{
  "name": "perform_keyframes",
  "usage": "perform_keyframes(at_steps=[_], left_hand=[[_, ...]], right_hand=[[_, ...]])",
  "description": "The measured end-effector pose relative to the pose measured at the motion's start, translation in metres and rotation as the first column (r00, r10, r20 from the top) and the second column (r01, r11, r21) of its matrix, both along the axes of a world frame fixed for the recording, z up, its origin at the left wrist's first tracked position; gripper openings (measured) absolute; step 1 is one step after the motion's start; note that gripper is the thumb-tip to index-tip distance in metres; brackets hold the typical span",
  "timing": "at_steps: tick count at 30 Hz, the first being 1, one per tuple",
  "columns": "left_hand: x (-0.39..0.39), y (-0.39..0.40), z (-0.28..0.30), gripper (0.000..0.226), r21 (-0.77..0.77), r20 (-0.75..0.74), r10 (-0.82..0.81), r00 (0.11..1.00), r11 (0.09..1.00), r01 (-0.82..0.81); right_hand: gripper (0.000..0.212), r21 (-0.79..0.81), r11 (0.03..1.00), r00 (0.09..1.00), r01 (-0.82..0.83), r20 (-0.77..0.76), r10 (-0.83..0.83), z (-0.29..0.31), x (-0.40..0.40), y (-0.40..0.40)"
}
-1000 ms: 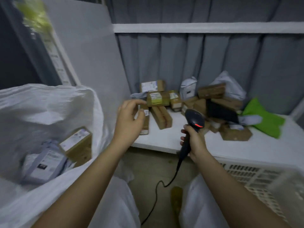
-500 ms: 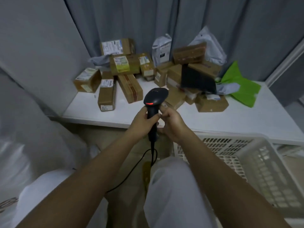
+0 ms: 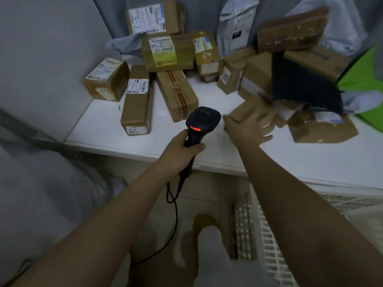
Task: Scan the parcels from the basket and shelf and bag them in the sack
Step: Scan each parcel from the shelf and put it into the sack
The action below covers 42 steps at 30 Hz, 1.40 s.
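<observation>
2 hands were at work over the white shelf [image 3: 207, 156]. The left hand [image 3: 179, 154] gripped the handle of the scanner [image 3: 202, 123], fingers curled round it, with the head raised, a red light showing on its back and the window aimed away from the person toward the parcels. The scanner's long axis ran from the handle near the shelf edge up and forward to the head; its cable [image 3: 174, 204] hung down toward the floor. The right hand [image 3: 246, 129] reached over a small box [image 3: 246, 109] at the near edge of the pile, fingers spread and only loosely bent, thumb at the box's left corner; whether they already touched the cardboard could not be told, as that area was blurred.

The step in hand appeared to be picking the next parcel from the shelf for scanning. The next move would call for closing the fingers on the box, lifting it clear of its neighbours, and turning its label, not visible at this moment, toward the scanner window.

The box lay flat on the shelf, just right of the scanner head, its long axis slanting from near left to far right. Part of the basket [image 3: 269, 235] showed at lower right; grey material at left was probably the sack [image 3: 41, 193].
</observation>
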<state>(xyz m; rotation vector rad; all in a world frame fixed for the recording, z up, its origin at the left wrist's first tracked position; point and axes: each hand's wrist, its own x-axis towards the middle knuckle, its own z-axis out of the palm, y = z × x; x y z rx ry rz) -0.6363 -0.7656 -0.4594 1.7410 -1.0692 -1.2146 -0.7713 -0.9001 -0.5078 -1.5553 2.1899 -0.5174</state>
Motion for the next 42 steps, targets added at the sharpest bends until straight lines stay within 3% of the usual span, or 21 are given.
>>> perform_keyframes(at_steps=[3,6,11,14,17,19,22,25,28,31,35,39,42], left_hand=[[0.008,-0.007,-0.008,0.032,0.004,-0.026,0.0,1.0,1.0,0.0],[0.015,-0.009,-0.011,0.032,0.009,-0.07,0.021,0.997,1.0,-0.02],[0.026,0.006,0.007,0.029,-0.012,-0.099,0.049,0.994,0.999,-0.05],[0.031,0.026,0.03,0.021,-0.054,-0.122,0.076,0.99,0.995,-0.083],[0.035,0.055,0.057,0.022,-0.117,-0.164,0.158,0.974,0.977,-0.179],[0.036,0.078,0.072,0.026,-0.154,-0.203,0.227,0.953,0.953,-0.26],[0.039,0.113,0.085,0.015,-0.193,-0.271,0.311,0.911,0.91,-0.368],[0.042,0.14,0.093,0.018,-0.197,-0.364,0.34,0.867,0.882,-0.429],[0.046,0.157,0.096,0.022,-0.197,-0.436,0.32,0.841,0.878,-0.436],[0.052,0.167,0.094,0.028,-0.151,-0.487,0.303,0.819,0.894,-0.421],[0.057,0.171,0.091,0.03,-0.14,-0.466,0.287,0.837,0.91,-0.39],[0.06,0.169,0.087,0.029,-0.178,-0.451,0.312,0.836,0.887,-0.426],[0.059,0.164,0.088,0.029,-0.159,-0.553,0.326,0.767,0.862,-0.481]], right_hand=[[0.124,-0.028,0.995,0.995,0.099,0.007,-0.099,-0.005,0.012,-0.024],[0.12,0.059,0.99,0.991,0.131,0.029,-0.133,-0.007,0.013,-0.029],[0.108,0.128,0.953,0.954,-0.276,-0.081,0.288,-0.003,0.006,0.02],[0.097,0.108,0.892,0.896,-0.44,0.121,0.427,0.018,0.005,0.054],[0.061,0.094,0.903,0.772,-0.418,0.56,0.299,0.063,0.008,0.083],[0.039,0.124,0.898,0.646,-0.423,0.736,0.203,0.099,0.01,0.105],[0.042,0.157,0.891,0.403,-0.426,0.915,0.032,0.142,0.008,0.143],[0.05,0.195,0.887,0.277,-0.417,0.958,-0.081,0.153,0.005,0.176],[0.064,0.249,0.878,0.26,-0.409,0.954,-0.15,0.149,0.005,0.197],[0.074,0.273,0.86,0.309,-0.431,0.94,-0.144,0.144,0.007,0.207],[0.071,0.315,0.83,0.358,-0.46,0.921,-0.151,0.139,0.011,0.209],[0.058,0.303,0.794,0.313,-0.527,0.938,-0.149,0.138,0.01,0.208],[0.059,0.266,0.834,0.214,-0.483,0.96,-0.182,0.14,0.016,0.208]])
